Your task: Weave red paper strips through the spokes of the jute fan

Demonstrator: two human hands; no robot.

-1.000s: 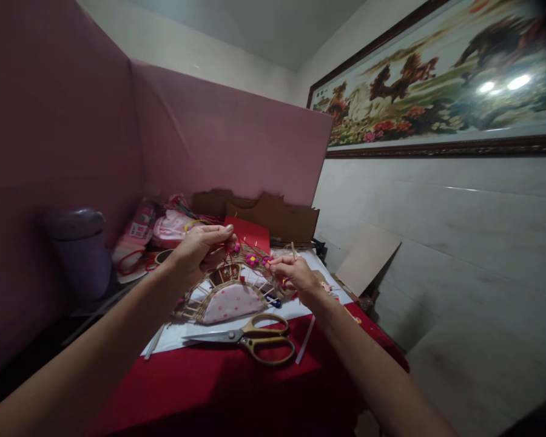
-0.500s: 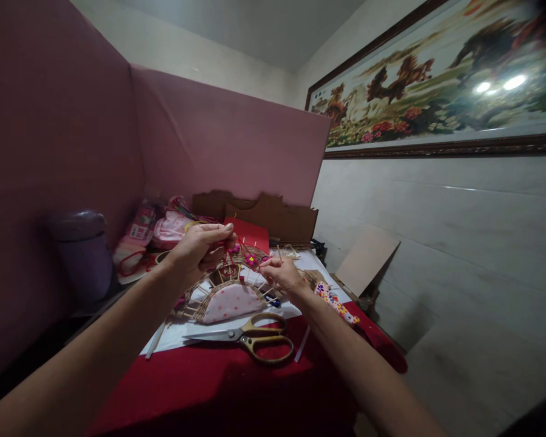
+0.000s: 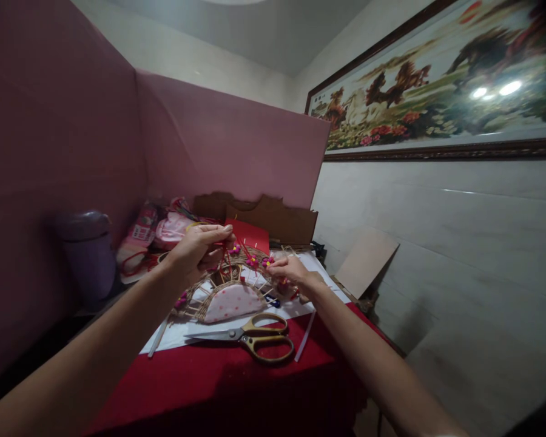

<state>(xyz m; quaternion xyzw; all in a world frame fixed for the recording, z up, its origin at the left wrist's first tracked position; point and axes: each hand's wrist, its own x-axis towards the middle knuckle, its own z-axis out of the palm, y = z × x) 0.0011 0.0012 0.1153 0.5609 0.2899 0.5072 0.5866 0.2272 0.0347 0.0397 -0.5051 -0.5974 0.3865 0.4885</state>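
A half-round woven rattan piece [image 3: 199, 303] with a pink dotted cloth centre [image 3: 231, 301] and small pink flowers lies on white paper on the red table. My left hand [image 3: 200, 249] is closed on its upper left rim, thumb and fingers pinching thin red stems. Over the right side of the rim, my right hand [image 3: 291, 270] has its fingers pinched on a thin strand or stick; what exactly it grips is too small to name.
Gold-handled scissors [image 3: 250, 337] lie near the front on the white sheet [image 3: 182, 331]. A purple lidded container [image 3: 87, 249] stands at left. Pink packets [image 3: 141, 233] and brown cardboard [image 3: 273, 218] sit behind. Pink partitions close the left and back; a framed horse picture [image 3: 437, 79] hangs on the right wall.
My right hand has shifted slightly right and down along the rim. The patterned strip seen beside it half a second ago is out of sight. My left hand has stayed put.
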